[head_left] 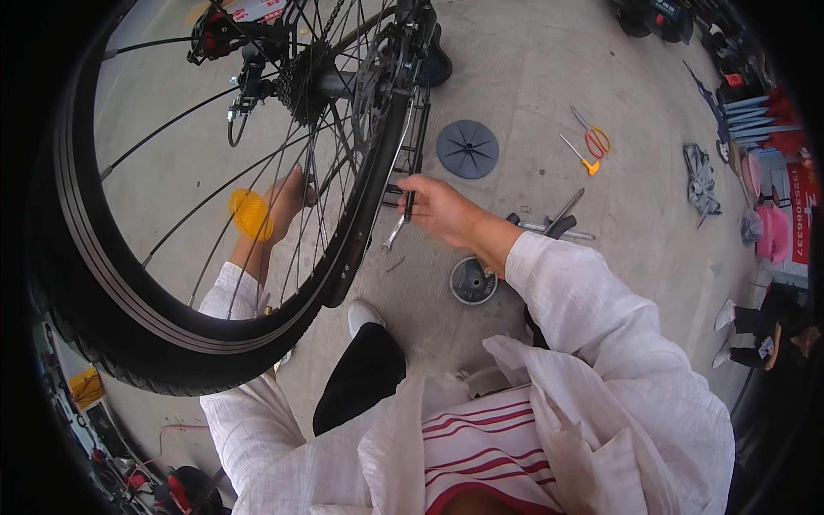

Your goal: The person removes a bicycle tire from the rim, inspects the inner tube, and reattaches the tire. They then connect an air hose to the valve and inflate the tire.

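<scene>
A bicycle's spoked wheel with a black tyre fills the left of the head view, its cassette and brake disc at the hub. Seen through the spokes, my left hand is closed around something dark that I cannot make out. A yellow oval reflector on the spokes partly covers that wrist. To the right of the tyre, my right hand has its fingers curled beside the black rack bars. A silver wrench sticks out below those fingers.
On the concrete floor lie a dark round disc, scissors, an orange-handled screwdriver and several metal tools. A round grey container sits near my right forearm. Grey cloth and a person are farther right.
</scene>
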Tool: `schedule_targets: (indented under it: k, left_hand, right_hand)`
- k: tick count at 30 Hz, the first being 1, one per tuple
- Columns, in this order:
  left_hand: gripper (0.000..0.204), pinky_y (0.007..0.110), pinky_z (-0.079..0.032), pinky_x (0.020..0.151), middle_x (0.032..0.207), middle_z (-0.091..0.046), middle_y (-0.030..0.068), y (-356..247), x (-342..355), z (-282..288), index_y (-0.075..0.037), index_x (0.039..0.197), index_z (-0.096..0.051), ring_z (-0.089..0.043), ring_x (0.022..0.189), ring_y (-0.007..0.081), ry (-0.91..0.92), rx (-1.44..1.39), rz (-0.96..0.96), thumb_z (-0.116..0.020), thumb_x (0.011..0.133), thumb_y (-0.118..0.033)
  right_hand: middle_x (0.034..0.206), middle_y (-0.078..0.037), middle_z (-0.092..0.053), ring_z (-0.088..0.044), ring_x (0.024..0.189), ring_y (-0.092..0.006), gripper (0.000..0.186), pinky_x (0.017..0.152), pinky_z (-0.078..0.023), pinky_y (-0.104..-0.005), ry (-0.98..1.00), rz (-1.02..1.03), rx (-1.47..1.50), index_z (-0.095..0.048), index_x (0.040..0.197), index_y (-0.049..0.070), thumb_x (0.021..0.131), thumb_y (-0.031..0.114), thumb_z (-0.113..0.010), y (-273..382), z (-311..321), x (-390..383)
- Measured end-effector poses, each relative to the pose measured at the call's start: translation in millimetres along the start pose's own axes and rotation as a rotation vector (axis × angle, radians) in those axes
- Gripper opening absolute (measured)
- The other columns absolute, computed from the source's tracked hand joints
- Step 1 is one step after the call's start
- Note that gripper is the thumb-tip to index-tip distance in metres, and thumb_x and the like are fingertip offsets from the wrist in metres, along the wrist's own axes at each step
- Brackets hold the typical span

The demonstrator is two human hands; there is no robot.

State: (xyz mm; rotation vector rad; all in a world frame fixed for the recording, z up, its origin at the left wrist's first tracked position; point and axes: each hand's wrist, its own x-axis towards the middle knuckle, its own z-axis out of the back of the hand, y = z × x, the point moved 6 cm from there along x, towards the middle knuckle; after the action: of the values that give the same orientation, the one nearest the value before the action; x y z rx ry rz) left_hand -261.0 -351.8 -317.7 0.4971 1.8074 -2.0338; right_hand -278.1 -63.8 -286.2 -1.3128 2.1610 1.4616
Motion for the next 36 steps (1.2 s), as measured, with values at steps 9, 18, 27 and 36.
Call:
schedule_targets:
  k: [9,18,27,36]
  left_hand:
    - [0.070,0.037,-0.035,0.104,0.127,-0.051,0.0154,27,-24,5,0.004,0.133,-0.045,-0.047,0.120,0.0243,-0.004,-0.217,-0.018,-0.038,0.099,-0.057]
    - [0.059,0.040,-0.042,0.100,0.130,-0.056,0.0255,243,-280,98,0.002,0.126,-0.058,-0.051,0.125,0.0353,-0.698,0.267,0.455,-0.052,0.093,-0.046]
    - [0.051,0.043,-0.044,0.099,0.124,-0.059,0.0269,413,-386,73,-0.002,0.128,-0.058,-0.056,0.117,0.0408,-0.918,0.298,0.905,-0.055,0.087,-0.032]
    - [0.049,0.046,-0.048,0.097,0.143,-0.046,0.0111,321,-275,163,-0.017,0.138,-0.046,-0.053,0.122,0.0333,-0.950,0.638,0.646,-0.052,0.090,-0.012]
  right_hand:
    - [0.119,-0.008,-0.053,-0.050,0.113,-0.0198,0.055,0.101,-0.039,-0.0338,0.085,-0.061,-0.126,-0.051,0.127,0.003,0.087,0.039,-0.065,8,5,-7]
    - [0.123,-0.018,-0.057,-0.057,0.113,-0.0245,0.062,0.096,-0.046,-0.0333,0.064,-0.026,-0.506,-0.047,0.133,-0.005,0.092,0.039,-0.061,25,5,-63]
    - [0.111,-0.012,-0.064,-0.063,0.095,-0.0185,0.054,0.081,-0.052,-0.0295,-0.164,-0.087,-0.678,-0.052,0.131,-0.001,0.094,0.038,-0.057,21,90,-79]
    - [0.097,-0.013,-0.064,-0.062,0.079,-0.0220,0.042,0.070,-0.053,-0.0338,-0.527,-0.318,-0.675,-0.055,0.120,-0.001,0.098,0.034,-0.049,-34,217,-140]
